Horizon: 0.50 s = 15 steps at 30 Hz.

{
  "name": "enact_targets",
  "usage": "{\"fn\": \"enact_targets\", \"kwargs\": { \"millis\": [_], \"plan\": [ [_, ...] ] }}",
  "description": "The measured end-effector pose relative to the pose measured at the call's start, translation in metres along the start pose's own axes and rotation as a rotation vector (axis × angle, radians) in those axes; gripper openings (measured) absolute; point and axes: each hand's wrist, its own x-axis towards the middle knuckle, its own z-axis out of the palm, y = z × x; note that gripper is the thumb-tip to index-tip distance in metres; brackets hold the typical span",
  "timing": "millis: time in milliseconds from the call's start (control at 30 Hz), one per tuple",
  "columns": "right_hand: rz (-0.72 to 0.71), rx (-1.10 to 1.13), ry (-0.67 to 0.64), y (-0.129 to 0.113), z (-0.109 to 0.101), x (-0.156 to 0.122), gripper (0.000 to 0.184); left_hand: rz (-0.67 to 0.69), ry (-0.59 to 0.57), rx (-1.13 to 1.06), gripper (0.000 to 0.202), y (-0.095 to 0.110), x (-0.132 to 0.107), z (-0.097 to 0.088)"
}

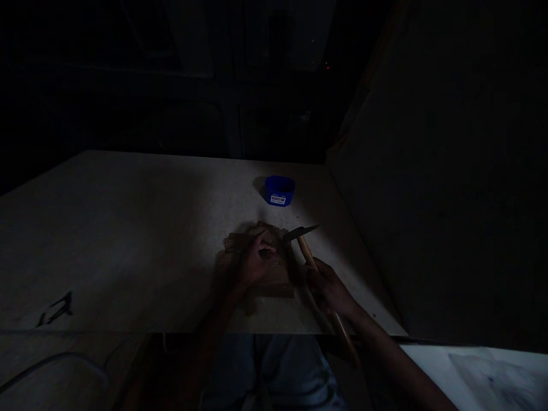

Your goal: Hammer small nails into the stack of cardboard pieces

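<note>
Hammer (305, 242) up beside wood block (278, 282), v. dim rm.
L hand (256, 264) lies on the block mid-table, fingertips bunched; can't tell if they pinch anything. R hand (327, 288) is wrapped round the hammer handle, head just beside L fingers. I'd go w/ short, light taps. Pale table (128, 228), blue tub (279, 190) behind, rest black.

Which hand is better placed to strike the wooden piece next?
Probably the right. The right hand grips the hammer, its head close by the wooden piece. The left hand rests on that piece, steadying it.
</note>
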Motion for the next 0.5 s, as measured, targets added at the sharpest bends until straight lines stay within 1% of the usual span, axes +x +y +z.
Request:
{"fn": "enact_targets", "kwargs": {
  "millis": [100,200,300,367,500],
  "plan": [
    [0.017,0.119,0.024,0.009,0.004,0.004,0.039,-0.006,-0.015,-0.05,0.07,0.005,0.001,-0.004],
    [0.026,0.26,0.061,0.014,0.01,0.007,0.04,-0.039,0.001,-0.126,0.064,0.01,0.006,-0.007],
    [0.008,0.351,0.1,0.015,0.015,0.007,0.041,-0.065,0.032,-0.237,0.056,0.013,0.012,-0.011],
    [-0.011,0.378,0.102,0.016,0.017,0.007,0.042,-0.088,0.088,-0.309,0.053,0.013,0.015,-0.014],
    [-0.038,0.417,0.07,0.016,0.023,0.005,0.041,-0.135,0.278,-0.474,0.047,0.01,0.02,-0.016]
  ]
}}
